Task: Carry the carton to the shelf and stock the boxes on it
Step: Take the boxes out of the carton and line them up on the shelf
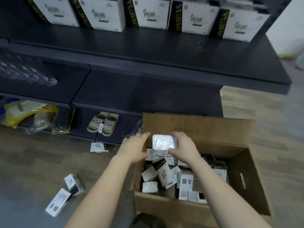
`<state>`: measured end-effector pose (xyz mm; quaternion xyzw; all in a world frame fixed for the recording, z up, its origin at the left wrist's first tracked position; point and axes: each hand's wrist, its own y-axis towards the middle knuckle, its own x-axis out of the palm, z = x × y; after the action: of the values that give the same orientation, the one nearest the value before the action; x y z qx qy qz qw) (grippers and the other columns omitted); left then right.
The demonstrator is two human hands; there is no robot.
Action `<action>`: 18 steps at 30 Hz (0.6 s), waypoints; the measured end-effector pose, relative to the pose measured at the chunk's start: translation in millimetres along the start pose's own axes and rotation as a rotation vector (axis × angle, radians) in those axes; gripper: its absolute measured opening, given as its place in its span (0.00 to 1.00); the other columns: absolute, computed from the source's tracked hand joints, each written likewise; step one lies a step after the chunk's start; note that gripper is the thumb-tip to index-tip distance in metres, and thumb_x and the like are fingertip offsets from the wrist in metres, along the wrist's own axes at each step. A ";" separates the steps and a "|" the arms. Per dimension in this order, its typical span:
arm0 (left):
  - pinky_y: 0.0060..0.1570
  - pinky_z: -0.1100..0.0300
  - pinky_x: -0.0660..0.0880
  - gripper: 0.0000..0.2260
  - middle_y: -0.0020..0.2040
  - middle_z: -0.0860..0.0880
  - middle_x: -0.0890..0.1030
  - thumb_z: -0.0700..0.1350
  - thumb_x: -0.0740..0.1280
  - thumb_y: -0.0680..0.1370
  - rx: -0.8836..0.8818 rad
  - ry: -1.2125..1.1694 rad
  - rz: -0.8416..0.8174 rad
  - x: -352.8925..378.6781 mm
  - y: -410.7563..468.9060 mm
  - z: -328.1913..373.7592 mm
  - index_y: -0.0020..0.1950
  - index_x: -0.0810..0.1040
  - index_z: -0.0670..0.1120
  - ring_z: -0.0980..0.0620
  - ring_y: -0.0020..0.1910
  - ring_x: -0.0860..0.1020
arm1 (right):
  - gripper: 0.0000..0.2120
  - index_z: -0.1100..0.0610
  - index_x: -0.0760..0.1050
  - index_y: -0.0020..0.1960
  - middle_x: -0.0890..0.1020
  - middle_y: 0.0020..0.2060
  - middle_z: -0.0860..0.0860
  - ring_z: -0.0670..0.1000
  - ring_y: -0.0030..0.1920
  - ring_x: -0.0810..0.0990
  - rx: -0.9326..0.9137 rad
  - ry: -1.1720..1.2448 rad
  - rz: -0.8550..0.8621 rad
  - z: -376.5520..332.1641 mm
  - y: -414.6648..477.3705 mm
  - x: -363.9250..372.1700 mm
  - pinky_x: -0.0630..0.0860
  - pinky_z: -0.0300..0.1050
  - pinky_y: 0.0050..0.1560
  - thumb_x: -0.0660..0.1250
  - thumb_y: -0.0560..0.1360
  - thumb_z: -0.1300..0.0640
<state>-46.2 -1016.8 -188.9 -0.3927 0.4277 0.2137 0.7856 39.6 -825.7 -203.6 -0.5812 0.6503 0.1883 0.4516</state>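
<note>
Wood-look floor (32, 153) runs under dark shelving (148, 51). I see the open carton (230, 134) standing on it before the shelf, with loose boxes (162, 173) jumbled inside. My right hand (184, 145) grips a white box (164, 142) above them, fingers curled round its end. My left hand (134, 145) is straight-fingered just beside it, holding nothing. Upright boxes (102, 14) line the upper shelf, and slippers (103, 123) sit on the lowest.

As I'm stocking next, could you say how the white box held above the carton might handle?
Probably light: the right hand alone pinches the white box between thumb and fingers. Its shiny face suggests a slippery wrap. With flat sides, it should not roll.
</note>
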 end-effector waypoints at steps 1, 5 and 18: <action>0.69 0.49 0.63 0.40 0.75 0.49 0.65 0.53 0.72 0.74 0.016 -0.022 0.015 -7.1 -4.8 7.3 0.79 0.53 0.54 0.47 0.72 0.68 | 0.32 0.54 0.68 0.71 0.73 0.66 0.52 0.52 0.62 0.74 -0.001 0.028 0.008 -5.9 -6.5 -11.9 0.72 0.44 0.56 0.72 0.68 0.57; 0.67 0.46 0.68 0.40 0.74 0.51 0.68 0.56 0.74 0.71 0.080 -0.145 0.103 -30.7 -17.5 30.5 0.78 0.58 0.54 0.49 0.70 0.69 | 0.30 0.52 0.71 0.68 0.76 0.62 0.48 0.48 0.58 0.74 -0.019 0.148 0.046 -21.2 -30.7 -54.1 0.71 0.41 0.54 0.73 0.66 0.57; 0.57 0.54 0.73 0.28 0.59 0.59 0.77 0.44 0.75 0.70 0.140 -0.414 0.173 -59.8 -51.0 58.9 0.66 0.69 0.57 0.55 0.58 0.75 | 0.22 0.46 0.76 0.58 0.79 0.55 0.45 0.48 0.57 0.79 0.023 0.686 0.130 -18.2 -88.3 -112.8 0.81 0.46 0.51 0.72 0.65 0.57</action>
<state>-14.7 -1000.4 -97.4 -0.2468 0.3035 0.3260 0.8607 105.3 -796.0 -78.5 -0.5631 0.8018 0.0031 0.2003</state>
